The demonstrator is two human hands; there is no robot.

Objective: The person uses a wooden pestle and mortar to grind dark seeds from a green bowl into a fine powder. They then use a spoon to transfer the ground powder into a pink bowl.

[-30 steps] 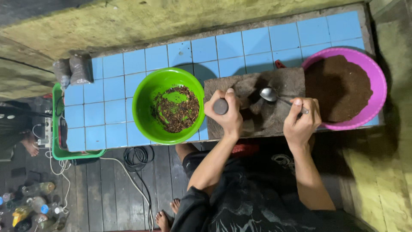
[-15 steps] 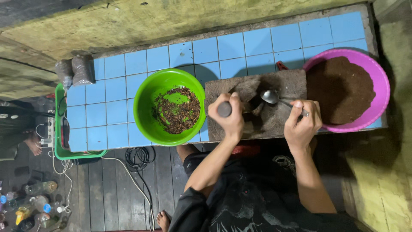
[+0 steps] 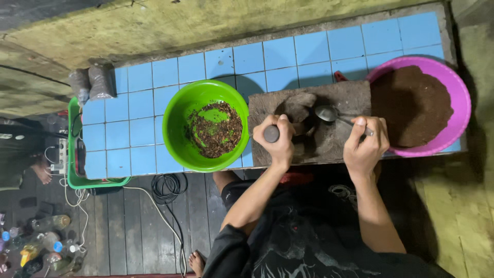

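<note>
We observe a person seated at a blue-tiled bench (image 3: 216, 64), seen from above. The left hand (image 3: 278, 141) is closed around a dark, round-ended pestle handle (image 3: 271, 134), fingers wrapped fully about it, over the near left part of a grey stone grinding slab (image 3: 345, 95). The slab lies on the bench between two bowls; a darker ground mass (image 3: 298, 105) sits on it just beyond the left hand.

The right hand (image 3: 366, 143) grips the handle of a metal spoon (image 3: 328, 113), thumb and fingers pinched on the shaft. The spoon's bowl rests over the middle of the slab, near the ground mass; we cannot tell whether it touches the stone.

To the left of the slab, touching or just beside its edge, stands a green plastic bowl (image 3: 180, 116) holding a patchy layer of dark brown and green chopped material (image 3: 216, 128). To the right, a pink plastic basin (image 3: 460, 98) holds a smooth dark brown mass (image 3: 411, 103); its rim abuts the slab's right end.

At the bench's far left corner stand two clear filled bags (image 3: 90, 82). A green tray (image 3: 72, 177) projects from the left end. Below, on the plank floor (image 3: 134, 226), lie a coiled black cable (image 3: 167, 188), a white cord and several bottles (image 3: 46, 242). A bare foot (image 3: 197, 262) shows by the person's dark printed shirt.
</note>
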